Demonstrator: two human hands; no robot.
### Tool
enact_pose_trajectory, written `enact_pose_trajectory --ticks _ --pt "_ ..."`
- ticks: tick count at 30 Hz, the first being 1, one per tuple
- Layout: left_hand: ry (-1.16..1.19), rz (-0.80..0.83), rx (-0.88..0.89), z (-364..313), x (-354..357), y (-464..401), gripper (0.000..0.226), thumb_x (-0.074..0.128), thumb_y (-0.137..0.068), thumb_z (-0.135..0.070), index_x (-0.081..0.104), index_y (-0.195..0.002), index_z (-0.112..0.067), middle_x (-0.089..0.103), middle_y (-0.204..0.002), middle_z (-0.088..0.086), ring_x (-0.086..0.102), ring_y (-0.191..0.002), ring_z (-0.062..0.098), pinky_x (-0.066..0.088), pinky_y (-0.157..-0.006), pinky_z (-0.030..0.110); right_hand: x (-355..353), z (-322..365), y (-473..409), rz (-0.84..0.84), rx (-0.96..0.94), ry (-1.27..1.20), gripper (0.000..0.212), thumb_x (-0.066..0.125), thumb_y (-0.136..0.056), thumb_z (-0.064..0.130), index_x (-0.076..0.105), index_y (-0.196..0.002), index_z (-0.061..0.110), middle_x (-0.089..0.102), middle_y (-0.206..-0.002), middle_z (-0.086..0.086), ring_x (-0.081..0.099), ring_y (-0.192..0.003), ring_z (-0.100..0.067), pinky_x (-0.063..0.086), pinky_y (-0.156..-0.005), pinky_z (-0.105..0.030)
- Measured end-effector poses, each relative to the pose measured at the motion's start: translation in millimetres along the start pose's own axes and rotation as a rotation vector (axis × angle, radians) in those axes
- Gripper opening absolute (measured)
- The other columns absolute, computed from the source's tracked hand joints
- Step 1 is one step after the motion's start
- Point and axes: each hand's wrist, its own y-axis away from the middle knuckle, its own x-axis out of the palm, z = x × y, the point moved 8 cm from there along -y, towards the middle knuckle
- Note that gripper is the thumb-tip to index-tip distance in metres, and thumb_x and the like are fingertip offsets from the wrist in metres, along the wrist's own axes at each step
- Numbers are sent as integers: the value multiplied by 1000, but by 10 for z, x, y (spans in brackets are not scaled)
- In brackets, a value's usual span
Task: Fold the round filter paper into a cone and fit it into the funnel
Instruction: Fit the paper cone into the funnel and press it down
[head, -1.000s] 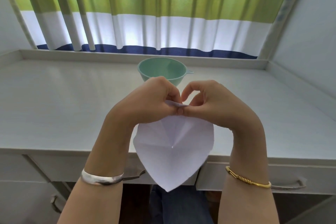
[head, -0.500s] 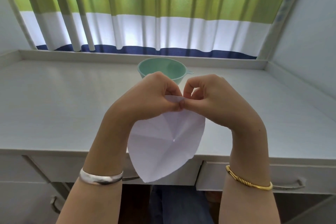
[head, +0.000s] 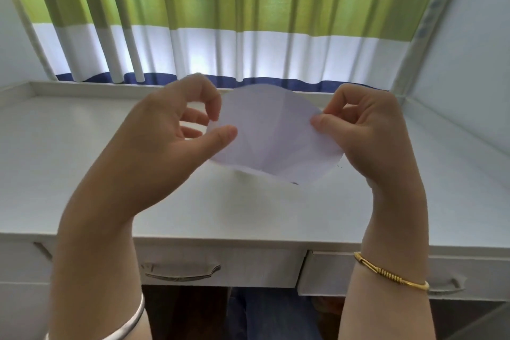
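White filter paper [head: 271,132], creased and spread open, hangs above the counter [head: 82,174], its right edge pinched in the right hand [head: 367,130] grip, its left edge between the left hand [head: 176,132] thumb and curled fingers.

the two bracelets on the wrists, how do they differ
The silver bangle on the left wrist is a plain smooth band; the gold bangle on the right wrist is thinner, with a coiled, wire-wrapped section. The silver one sits at the frame's bottom edge, partly cut off; the gold one shows across the whole wrist. Both are metal and sit below hands holding the round white filter paper.
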Motion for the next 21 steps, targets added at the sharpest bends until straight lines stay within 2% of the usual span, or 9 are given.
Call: enact_pose_trajectory --ticks 4,6,8,11,12,14,15,18,21 --pt "9 -115 -44 11 -96 1 4 65 -71 -38 63 -71 -35 65 -60 -24 64 -58 0 42 -50 6 -46 26 -59 -71 4 -69 25 60 -69 4 44 -51 10 37 -29 7 29 -38 -10 26 -39 -13" --pt "54 -159 -63 19 -110 -36 7 68 -76 -29 67 -73 -34 68 -60 -22 63 -50 3 46 -49 9 -49 41 -111 -109 2 -88 22 59 -69 5 45 -52 8 37 -31 5 32 -40 -12 27 -41 -14" --pt "51 -185 -73 17 -100 -98 13 68 -76 -26 69 -87 -32 71 -62 -10 61 -48 5 45 -50 8 -53 47 -187 -152 3 -100 20 59 -68 6 46 -53 7 36 -33 4 30 -44 -13 26 -43 -15" --pt "35 -232 -115 49 -92 -228 38 62 -65 -29 67 -102 -32 69 -72 2 58 -56 10 52 -59 25 -16 33 -323 -177 23 -115 25 59 -68 6 45 -50 15 37 -29 8 32 -37 -8 26 -41 -12" --pt "34 -246 -126 72 -86 -291 44 57 -63 -28 65 -106 -31 67 -73 -2 56 -55 5 51 -60 23 6 21 -382 -176 33 -122 26 58 -69 4 45 -50 16 38 -28 9 35 -32 -6 26 -39 -10" --pt "19 -260 -123 130 -55 -426 52 53 -63 -23 62 -114 -25 60 -70 -13 50 -50 -4 43 -56 7 70 -15 -507 -168 50 -126 24 57 -70 3 45 -52 14 42 -29 8 42 -28 -4 30 -40 -11" --pt "2 -259 -120 160 -26 -491 53 54 -65 -18 60 -118 -22 60 -72 -12 49 -51 -5 39 -56 4 108 -39 -570 -164 60 -121 23 56 -69 3 45 -52 14 45 -31 7 44 -28 -5 33 -42 -14" --pt "-47 -258 -144 304 71 -662 53 53 -74 -5 53 -126 -15 65 -109 6 52 -81 6 39 -75 14 224 -158 -747 -159 99 -93 25 55 -69 5 44 -50 17 47 -36 6 47 -31 -12 36 -44 -19" --pt "-67 -251 -174 473 169 -803 53 51 -76 -4 50 -128 -12 59 -123 9 50 -91 14 38 -80 21 348 -310 -879 -140 135 -47 24 55 -68 5 44 -50 17 43 -42 2 42 -43 -17 35 -50 -24"
